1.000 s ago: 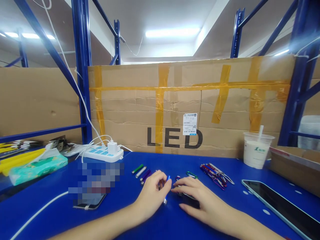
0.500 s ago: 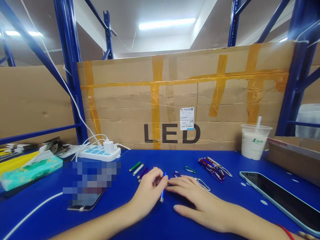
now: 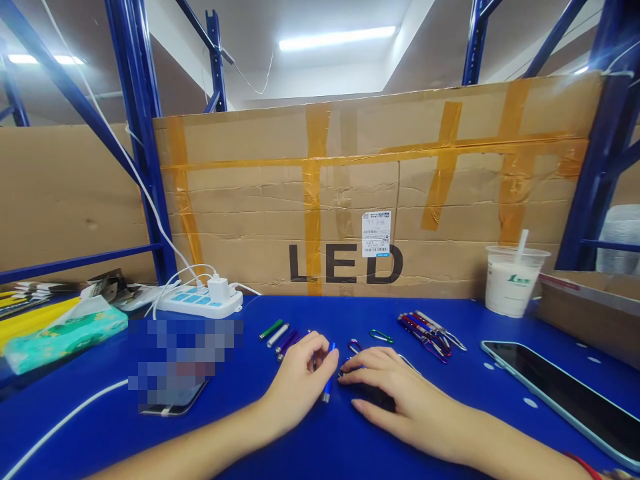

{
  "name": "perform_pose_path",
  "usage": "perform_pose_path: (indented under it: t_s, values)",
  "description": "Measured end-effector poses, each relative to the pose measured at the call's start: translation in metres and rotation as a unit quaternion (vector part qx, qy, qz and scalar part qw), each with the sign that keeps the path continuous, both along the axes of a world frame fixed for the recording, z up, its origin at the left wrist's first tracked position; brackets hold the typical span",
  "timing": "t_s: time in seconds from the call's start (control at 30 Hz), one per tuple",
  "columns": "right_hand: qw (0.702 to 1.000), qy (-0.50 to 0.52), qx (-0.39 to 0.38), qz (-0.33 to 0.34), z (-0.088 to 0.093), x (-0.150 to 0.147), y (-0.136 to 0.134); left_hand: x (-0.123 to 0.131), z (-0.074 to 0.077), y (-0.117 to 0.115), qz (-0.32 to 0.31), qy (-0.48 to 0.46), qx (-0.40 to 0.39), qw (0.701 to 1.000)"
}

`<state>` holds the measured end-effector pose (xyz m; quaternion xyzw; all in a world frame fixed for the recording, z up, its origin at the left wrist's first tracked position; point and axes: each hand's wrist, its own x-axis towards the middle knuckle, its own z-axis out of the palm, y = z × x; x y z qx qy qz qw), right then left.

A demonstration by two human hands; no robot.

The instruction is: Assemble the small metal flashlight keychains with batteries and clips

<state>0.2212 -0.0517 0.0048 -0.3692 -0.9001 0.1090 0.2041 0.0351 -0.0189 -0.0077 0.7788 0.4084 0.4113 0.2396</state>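
My left hand [image 3: 306, 373] is closed around a slim blue metal tube [image 3: 327, 392] with a silver end, held upright and slightly tilted near the table. My right hand [image 3: 400, 393] hovers low over the table just to its right, fingers apart and bent, with the fingertips at a small dark-and-silver piece I cannot make out. Behind those fingers lie a purple carabiner [image 3: 355, 345] and a silver carabiner [image 3: 411, 363], mostly covered. A green carabiner [image 3: 381, 336] lies farther back. Beyond my left hand rest a green tube [image 3: 271, 329], a silver tube [image 3: 278, 335] and purple tubes [image 3: 287, 342].
Several tubes with carabiners attached [image 3: 430, 333] lie in a bundle at right. A phone [image 3: 560, 393], a drink cup [image 3: 514, 283] and a cardboard box [image 3: 590, 313] stand beyond. At left are a power strip [image 3: 200, 304], another phone [image 3: 175, 403] and a tissue pack [image 3: 65, 337].
My right hand has shifted slightly right and its fingers have bent more, covering more of the silver carabiner. My left hand keeps the blue tube in nearly the same place.
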Motion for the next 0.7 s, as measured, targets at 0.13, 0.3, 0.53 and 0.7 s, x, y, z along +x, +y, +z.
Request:
perform_pose_path:
  t_s: [0.13,0.3,0.53,0.7]
  values:
    - [0.999,-0.003,0.035,-0.011,-0.0002,-0.0006,0.0016,0.0004,0.0005,-0.0011,-0.003,0.003,-0.009,1.000]
    - [0.998,0.004,0.060,-0.035,-0.0031,-0.0005,0.0051,0.0007,0.0002,-0.0016,0.003,0.005,-0.002,1.000]
    - [0.997,0.001,0.065,-0.051,-0.0044,-0.0002,0.0074,0.0006,0.0003,-0.0011,0.000,0.008,0.002,1.000]
    - [0.996,0.001,0.064,-0.065,-0.0045,0.0005,0.0077,0.0008,0.0001,-0.0007,-0.008,0.011,0.006,1.000]
